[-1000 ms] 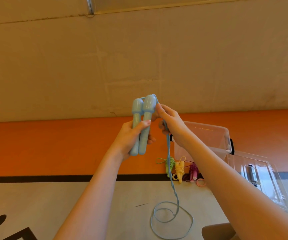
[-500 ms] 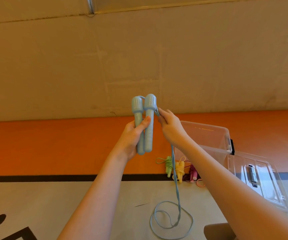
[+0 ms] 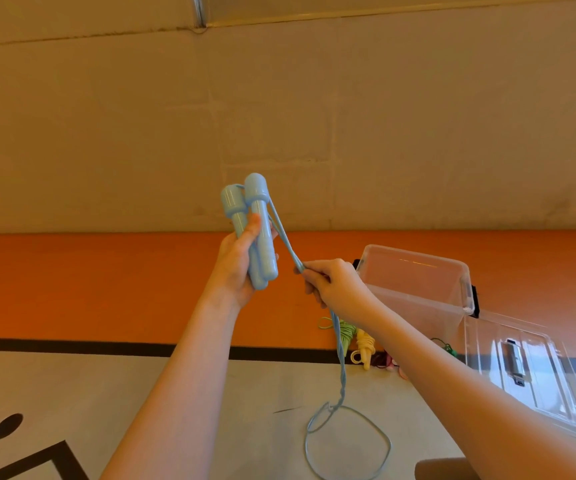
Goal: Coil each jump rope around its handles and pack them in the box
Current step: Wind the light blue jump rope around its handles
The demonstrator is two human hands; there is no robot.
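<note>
While the left hand [image 3: 236, 268] grips two pale blue handles [image 3: 252, 230] upright and side by side, the right hand [image 3: 337, 289] pinches the doubled blue cord [image 3: 285, 242] just right of them. From that pinch the cord hangs down twisted and ends in a loose loop [image 3: 349, 441] on the pale floor [image 3: 106, 393] near the camera. Farther right, a clear plastic box [image 3: 418, 282] stands open on the orange strip [image 3: 89, 289], its lid [image 3: 529, 368] lying beside it. Green [image 3: 347, 332], yellow [image 3: 365, 344] and pink [image 3: 388, 362] coiled ropes lie just left of the box, partly hidden by the right forearm.
</note>
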